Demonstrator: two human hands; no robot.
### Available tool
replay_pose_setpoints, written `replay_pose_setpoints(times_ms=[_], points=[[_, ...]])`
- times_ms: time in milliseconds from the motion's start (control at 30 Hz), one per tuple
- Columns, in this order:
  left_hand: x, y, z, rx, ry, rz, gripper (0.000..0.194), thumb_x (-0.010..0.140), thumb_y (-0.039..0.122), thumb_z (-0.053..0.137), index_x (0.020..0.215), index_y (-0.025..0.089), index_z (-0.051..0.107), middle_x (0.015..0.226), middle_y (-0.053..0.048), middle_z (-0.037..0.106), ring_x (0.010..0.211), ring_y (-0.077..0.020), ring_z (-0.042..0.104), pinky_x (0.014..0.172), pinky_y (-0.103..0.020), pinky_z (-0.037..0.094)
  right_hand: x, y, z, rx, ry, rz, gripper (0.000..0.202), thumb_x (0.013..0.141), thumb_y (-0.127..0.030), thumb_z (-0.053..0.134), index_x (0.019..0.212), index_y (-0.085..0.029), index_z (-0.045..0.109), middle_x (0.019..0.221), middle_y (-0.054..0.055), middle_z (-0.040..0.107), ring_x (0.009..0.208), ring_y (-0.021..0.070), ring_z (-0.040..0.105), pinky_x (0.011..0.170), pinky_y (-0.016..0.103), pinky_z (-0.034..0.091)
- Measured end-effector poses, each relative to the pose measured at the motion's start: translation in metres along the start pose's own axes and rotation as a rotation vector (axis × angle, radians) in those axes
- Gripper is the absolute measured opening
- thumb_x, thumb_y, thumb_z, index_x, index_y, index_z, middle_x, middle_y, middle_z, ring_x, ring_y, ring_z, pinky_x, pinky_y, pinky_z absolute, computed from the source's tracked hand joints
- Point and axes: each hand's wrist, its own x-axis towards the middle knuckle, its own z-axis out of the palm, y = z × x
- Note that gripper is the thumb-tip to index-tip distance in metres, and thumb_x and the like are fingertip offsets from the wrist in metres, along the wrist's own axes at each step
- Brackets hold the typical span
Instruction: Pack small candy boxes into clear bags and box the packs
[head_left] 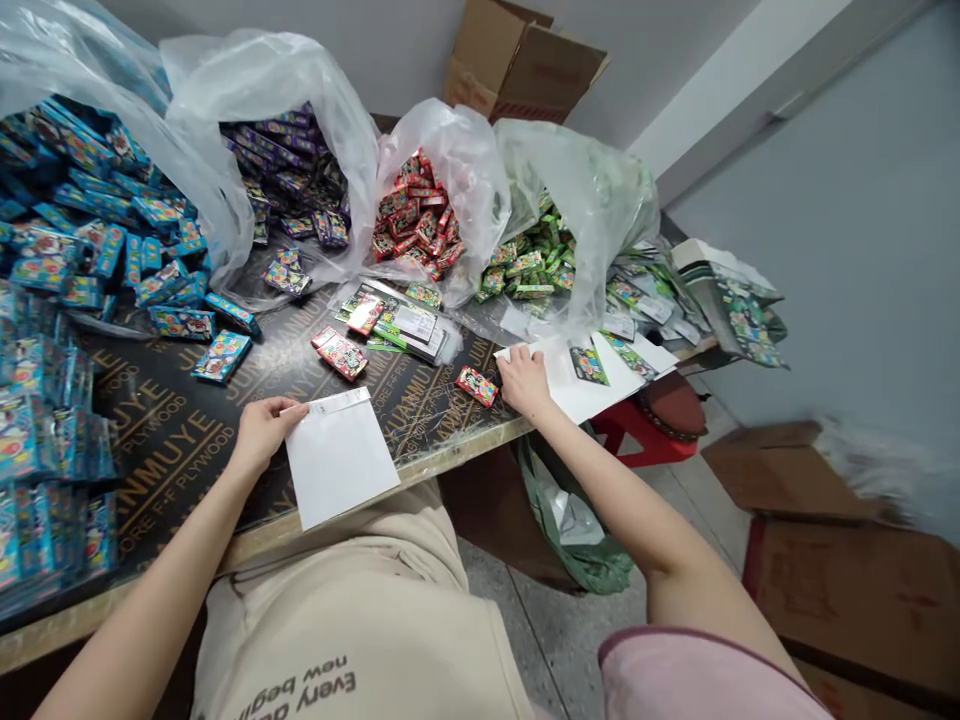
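My left hand (264, 432) pinches the upper left corner of a white paper sheet (341, 460) with a narrow printed strip along its top. The sheet lies over the table's front edge. Over on the right, my right hand (523, 380) has its fingers curled on the corner of a stack of white sheets (574, 400); its thumb is hidden. A small red box (476, 386) lies just left of that hand. Farther back are another red box (340, 352) and a plastic-wrapped pile of cards (409, 325). A green patterned card (589, 365) rests on the white stack.
Plastic bags spill blue boxes (75, 250), purple boxes (285, 170), red boxes (420, 215) and green boxes (536, 260) along the back. Stacked blue packs (37, 420) line the left. Below right are a red stool (664, 430), a green bag (600, 565) and cardboard boxes (855, 590).
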Motion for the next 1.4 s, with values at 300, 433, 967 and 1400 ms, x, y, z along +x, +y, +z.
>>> replay_pose_setpoints(times_ms=[300, 433, 967, 1400], points=[[0.005, -0.013, -0.007, 0.147, 0.002, 0.059, 0.039, 0.057, 0.05, 0.07, 0.069, 0.013, 0.068, 0.053, 0.001, 0.056, 0.05, -0.0115, 0.044, 0.048, -0.021, 0.031, -0.017, -0.013, 0.015, -0.049, -0.194, 0.066, 0.034, 0.084, -0.007, 0.04, 0.085, -0.008, 0.074, 0.09, 0.024, 0.068, 0.09, 0.0333, 0.058, 0.082, 0.049, 0.032], [0.005, -0.015, -0.007, 0.166, -0.014, 0.074, 0.04, 0.059, 0.052, 0.068, 0.071, 0.013, 0.068, 0.053, 0.001, 0.055, 0.05, -0.0112, 0.043, 0.047, -0.021, 0.03, -0.018, -0.012, 0.024, -0.082, -0.292, 0.132, 0.036, 0.085, -0.006, 0.037, 0.084, -0.008, 0.072, 0.078, 0.02, 0.068, 0.074, 0.029, 0.062, 0.08, 0.052, 0.035], [0.002, -0.008, 0.002, 0.036, 0.038, 0.097, 0.037, 0.056, 0.048, 0.067, 0.066, 0.012, 0.07, 0.051, 0.0, 0.056, 0.048, -0.0107, 0.041, 0.047, -0.022, 0.028, -0.014, -0.016, 0.014, -0.214, -0.159, 0.058, 0.035, 0.082, -0.013, 0.042, 0.098, -0.008, 0.073, 0.13, 0.023, 0.058, 0.143, 0.0382, 0.021, 0.108, 0.065, 0.011], [0.015, 0.019, 0.022, 0.285, 0.051, 0.121, 0.025, 0.071, 0.034, 0.063, 0.075, 0.012, 0.073, 0.061, -0.004, 0.065, 0.058, -0.0162, 0.057, 0.054, -0.025, 0.039, 0.053, -0.057, -0.043, 0.271, 0.236, -0.138, 0.049, 0.093, -0.047, 0.047, 0.126, -0.012, 0.058, 0.141, 0.021, 0.047, 0.133, 0.034, 0.037, 0.096, 0.045, 0.037]])
